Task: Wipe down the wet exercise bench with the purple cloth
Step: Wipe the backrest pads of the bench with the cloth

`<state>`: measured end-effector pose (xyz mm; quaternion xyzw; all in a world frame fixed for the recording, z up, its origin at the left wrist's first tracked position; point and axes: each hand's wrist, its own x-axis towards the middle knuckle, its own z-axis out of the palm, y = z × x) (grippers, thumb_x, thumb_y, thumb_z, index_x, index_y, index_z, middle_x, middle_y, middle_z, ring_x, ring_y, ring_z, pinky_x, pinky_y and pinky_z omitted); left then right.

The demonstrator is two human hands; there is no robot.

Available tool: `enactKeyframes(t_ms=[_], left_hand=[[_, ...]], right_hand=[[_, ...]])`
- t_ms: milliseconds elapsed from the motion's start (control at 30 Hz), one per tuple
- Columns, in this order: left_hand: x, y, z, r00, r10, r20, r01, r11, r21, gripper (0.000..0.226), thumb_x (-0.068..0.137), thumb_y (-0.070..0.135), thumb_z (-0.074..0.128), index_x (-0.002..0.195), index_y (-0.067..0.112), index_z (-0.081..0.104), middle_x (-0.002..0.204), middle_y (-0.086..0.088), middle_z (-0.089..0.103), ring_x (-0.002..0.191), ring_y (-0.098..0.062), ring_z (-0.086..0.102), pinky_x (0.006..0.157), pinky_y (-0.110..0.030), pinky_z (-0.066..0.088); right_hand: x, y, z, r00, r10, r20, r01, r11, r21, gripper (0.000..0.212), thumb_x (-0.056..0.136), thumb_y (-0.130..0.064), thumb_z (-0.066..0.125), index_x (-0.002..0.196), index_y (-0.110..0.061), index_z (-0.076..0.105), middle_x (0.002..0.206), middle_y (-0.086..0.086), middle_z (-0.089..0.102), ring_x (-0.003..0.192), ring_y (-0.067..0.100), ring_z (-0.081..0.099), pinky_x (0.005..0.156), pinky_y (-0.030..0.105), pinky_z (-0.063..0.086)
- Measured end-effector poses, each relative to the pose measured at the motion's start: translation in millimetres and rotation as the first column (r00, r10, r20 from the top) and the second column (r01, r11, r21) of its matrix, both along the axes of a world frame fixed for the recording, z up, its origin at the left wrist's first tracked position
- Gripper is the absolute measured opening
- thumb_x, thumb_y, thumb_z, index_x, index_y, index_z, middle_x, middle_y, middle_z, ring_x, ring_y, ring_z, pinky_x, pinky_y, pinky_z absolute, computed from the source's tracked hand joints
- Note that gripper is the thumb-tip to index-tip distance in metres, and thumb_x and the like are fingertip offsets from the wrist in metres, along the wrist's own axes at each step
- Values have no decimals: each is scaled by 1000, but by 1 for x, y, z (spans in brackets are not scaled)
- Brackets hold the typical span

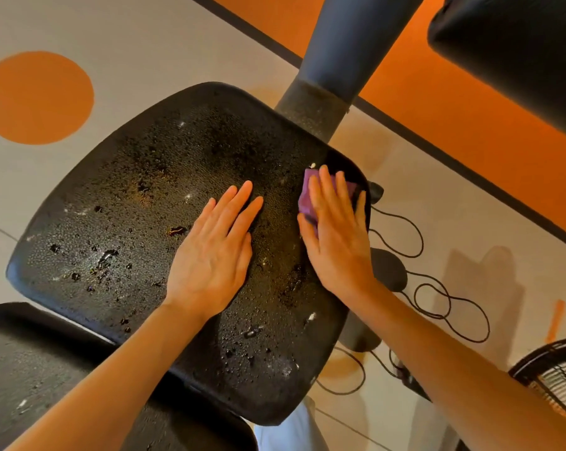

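Note:
The black padded bench seat (138,203) fills the middle of the view, covered in water droplets. My left hand (214,252) lies flat on the pad near its centre, fingers straight and together. My right hand (337,229) presses flat on the folded purple cloth (306,196) at the pad's right edge, fingers straight. Most of the cloth is hidden under that hand; only its left side and a strip between the fingers show.
A second wet black pad (31,375) sits at the lower left. A grey frame post (333,70) rises behind the seat. Another black pad (516,50) is at the top right. Black cables (437,304) loop on the floor at right, beside a wire fan guard (555,375).

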<state>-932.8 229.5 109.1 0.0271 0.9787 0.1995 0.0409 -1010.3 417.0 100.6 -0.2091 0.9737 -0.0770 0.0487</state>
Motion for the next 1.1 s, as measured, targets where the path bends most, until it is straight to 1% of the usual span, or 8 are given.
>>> enactKeyframes(t_ms=[133, 333, 433, 533, 700, 900, 1000, 1100], left_hand=[[-1, 0, -1, 1000, 11, -6, -11, 1000, -10, 52, 101, 25, 32, 153, 16, 29, 163, -3, 19, 152, -19, 15, 125, -36, 9], [-2, -11, 6, 1000, -12, 12, 11, 999, 51, 54, 101, 29, 30, 154, 16, 27, 164, -2, 15, 152, -18, 9, 123, -28, -5], [-4, -34, 10, 999, 22, -23, -22, 1000, -21, 53, 102, 28, 30, 153, 14, 28, 164, -4, 17, 152, -21, 11, 125, -39, 1], [-5, -63, 13, 995, 90, -32, -92, 994, -62, 54, 103, 30, 29, 154, 13, 27, 164, -4, 16, 153, -22, 10, 125, -40, 1], [-4, -88, 10, 991, 136, 9, -134, 983, -127, 57, 103, 37, 23, 155, 13, 23, 165, -4, 13, 153, -21, 8, 125, -37, 0], [-4, -86, 7, 989, 150, -16, -151, 982, -118, 56, 103, 37, 25, 154, 14, 26, 164, -4, 18, 152, -20, 12, 125, -41, 7], [-3, -87, 8, 988, 155, -10, -155, 982, -105, 56, 103, 37, 26, 154, 14, 27, 164, -3, 18, 152, -20, 13, 125, -41, 8], [-3, -87, 8, 987, 160, -5, -160, 981, -107, 56, 103, 37, 26, 154, 15, 26, 164, -2, 17, 153, -18, 11, 125, -39, 7]], right_hand=[[-44, -34, -2, 968, -250, 29, 251, 966, -57, 60, 101, -36, 31, 151, -8, 17, 159, 14, 15, 148, 30, 10, 118, 54, 18], [24, -11, 7, 991, 112, 72, -112, 994, -6, 64, 96, -40, 30, 152, -13, 17, 161, 6, 14, 149, 24, 7, 118, 50, 18], [-54, -36, 4, 994, -108, 28, 107, 994, 36, 59, 101, -43, 22, 152, -14, 18, 160, 10, 12, 148, 31, 8, 117, 57, 15], [-46, -54, 1, 975, -215, 60, 218, 975, -36, 60, 101, -38, 28, 153, -12, 13, 161, 11, 9, 149, 29, 5, 118, 54, 14], [13, -29, 9, 989, 109, 97, -110, 994, 0, 61, 99, -44, 24, 153, -16, 15, 161, 4, 11, 149, 23, 6, 119, 49, 16], [-56, -73, -3, 978, -206, 34, 207, 978, -19, 59, 101, -37, 30, 152, -11, 16, 160, 15, 11, 148, 34, 9, 117, 55, 19], [15, -58, 10, 995, 27, 94, -24, 999, -32, 63, 97, -36, 33, 153, -13, 14, 161, 8, 12, 149, 26, 7, 118, 49, 20], [-7, -49, 8, 988, 141, 57, -143, 990, 18, 60, 98, -43, 25, 153, -18, 16, 161, 5, 13, 148, 27, 8, 119, 50, 16]])
